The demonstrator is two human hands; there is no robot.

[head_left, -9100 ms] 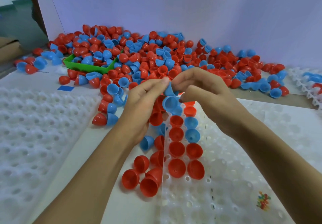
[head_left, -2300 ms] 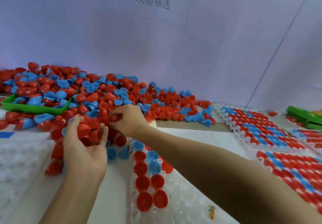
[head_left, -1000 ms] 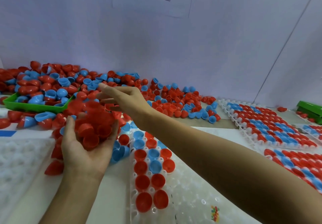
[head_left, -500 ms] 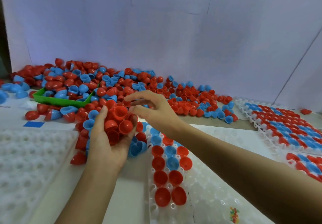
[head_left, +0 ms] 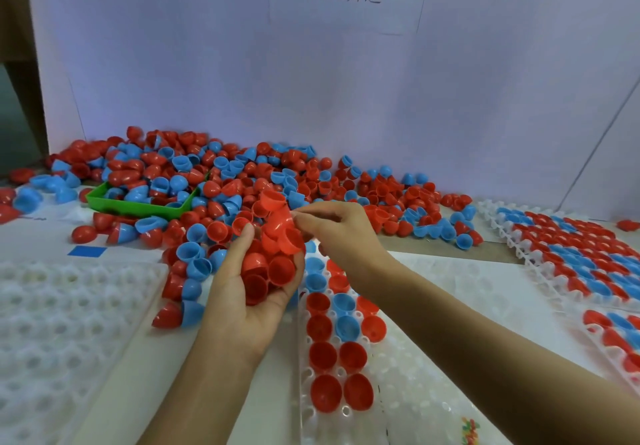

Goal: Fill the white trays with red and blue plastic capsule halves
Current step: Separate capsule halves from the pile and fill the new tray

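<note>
White table [head_left: 114, 389]: loose red/blue capsule halves pile [head_left: 277, 181] at back, green tray [head_left: 138, 207], blue tape square [head_left: 87, 251], white trays [head_left: 433, 392] left, centre, right.

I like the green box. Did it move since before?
No. The green tray sits half buried at the left edge of the capsule pile by the wall, just as earlier. Only the camera shifted.

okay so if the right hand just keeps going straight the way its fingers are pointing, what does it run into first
The right hand points left, fingertips at the red capsule halves heaped in the cupped left hand. It would likely meet the topmost red half there first; depth is hard to judge from one view.
</note>
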